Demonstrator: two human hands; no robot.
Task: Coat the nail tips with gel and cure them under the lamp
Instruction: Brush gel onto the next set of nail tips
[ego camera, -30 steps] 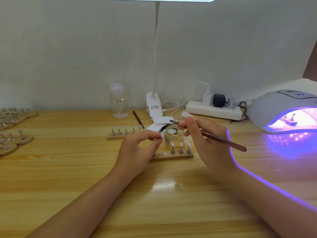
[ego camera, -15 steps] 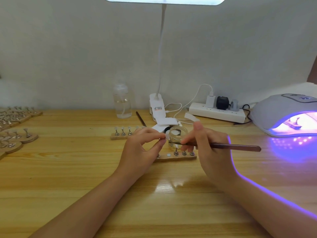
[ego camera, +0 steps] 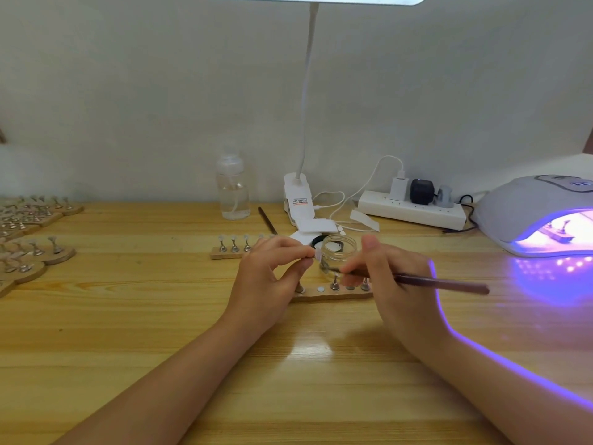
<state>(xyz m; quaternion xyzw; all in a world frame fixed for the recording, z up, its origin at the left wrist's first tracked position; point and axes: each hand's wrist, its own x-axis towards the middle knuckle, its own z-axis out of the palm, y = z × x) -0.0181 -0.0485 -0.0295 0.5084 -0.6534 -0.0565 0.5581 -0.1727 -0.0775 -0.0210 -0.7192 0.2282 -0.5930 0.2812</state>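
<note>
Your left hand [ego camera: 268,277] pinches the small, pale plastic nail tip [ego camera: 317,255] by its stand, because it is light and slippery, while your right hand [ego camera: 394,284] grips the thin dark brush [ego camera: 442,283].

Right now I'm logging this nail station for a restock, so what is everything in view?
table: one, light wood, under everything
desk lamp: one, white, clipped at back centre
bottle: one, clear, left of the desk lamp
power strip: one, white, back right, plugs in it
curing lamp: one, grey, glowing violet, far right, a holder inside
jar: one, clear glass, open, between the hands
wooden holders: two near the jar, more at far left
spare brush: one, dark, lying beside the desk lamp
brush: one, brown, in the right hand
nail tip: one, pale, pinched by the left hand
left hand: pinches the nail tip
right hand: holds the brush
</note>
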